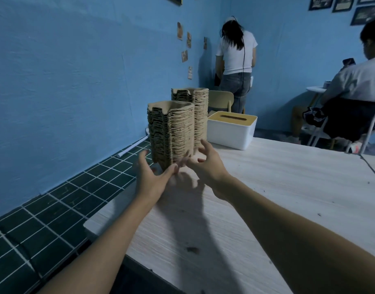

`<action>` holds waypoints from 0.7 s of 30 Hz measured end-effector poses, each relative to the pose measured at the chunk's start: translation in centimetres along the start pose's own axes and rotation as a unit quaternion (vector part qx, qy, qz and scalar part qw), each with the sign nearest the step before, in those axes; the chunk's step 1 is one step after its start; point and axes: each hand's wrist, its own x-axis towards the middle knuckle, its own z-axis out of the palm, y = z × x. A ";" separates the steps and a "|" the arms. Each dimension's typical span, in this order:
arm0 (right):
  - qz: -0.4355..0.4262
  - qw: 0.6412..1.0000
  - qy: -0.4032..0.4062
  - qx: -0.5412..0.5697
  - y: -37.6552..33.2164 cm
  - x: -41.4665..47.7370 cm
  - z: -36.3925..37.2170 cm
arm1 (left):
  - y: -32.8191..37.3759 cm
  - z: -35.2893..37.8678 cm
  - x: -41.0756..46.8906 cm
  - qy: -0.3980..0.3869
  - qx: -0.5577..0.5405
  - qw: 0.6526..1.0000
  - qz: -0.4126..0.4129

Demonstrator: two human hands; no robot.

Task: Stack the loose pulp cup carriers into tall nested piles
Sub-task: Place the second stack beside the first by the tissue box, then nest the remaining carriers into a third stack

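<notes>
At the far left edge of the pale wood-grain table (267, 198) I see a tall nested pile of brown pulp cup carriers (174, 132) standing upright, with a second pile of the same carriers (198, 115) just behind it. Both bare hands are at the foot of the near pile. The left hand (149, 181) cups its left side, thumb by the near corner, and the right hand (205, 164) sits at its right side with fingers spread. Neither hand is closed round anything. The fingers are loose and blurred, and I cannot tell from here whether they actually touch the pulp. Just right of the piles sits a white plastic tissue box with a tan slotted lid (231, 132). Beyond the table edge lies a dark green tiled floor (55, 209) against a blue wall (65, 81). One person in a white T-shirt (237, 56) stands facing the corner, and another person (356, 81) sits at the right.
</notes>
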 end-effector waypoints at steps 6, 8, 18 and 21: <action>0.015 0.996 0.052 -0.067 -0.4 -4.2 -5.6 | 5.3 4.3 -3.8 -0.035 -0.017 0.988 0.148; 0.006 0.994 0.079 -0.080 -0.8 -6.1 -8.9 | 8.4 7.4 -5.4 -0.091 -0.037 0.980 0.171; 0.012 0.892 0.376 -0.252 3.8 -18.1 -34.9 | 20.9 27.9 -17.9 -0.350 -0.078 0.897 0.258; 0.018 0.819 0.469 -0.330 6.9 -20.4 -42.4 | 22.2 35.3 -21.0 -0.405 -0.061 0.866 0.287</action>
